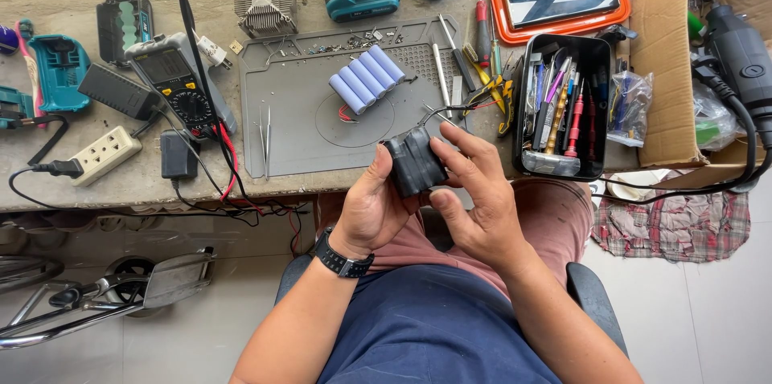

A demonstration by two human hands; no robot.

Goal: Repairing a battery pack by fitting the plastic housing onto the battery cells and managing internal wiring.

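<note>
Both hands, left hand and right hand, grip a black battery pack near a black tray of screwdrivers

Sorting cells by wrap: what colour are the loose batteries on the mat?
Pale lavender-blue cells, clearest in the head view.

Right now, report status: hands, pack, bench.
Left hand and right hand both grip the black wrapped battery pack above the lap. Blue cell row lies on grey mat. Nothing between hands.

Bright, even daylight (sharp, slight edge distortion)
</note>
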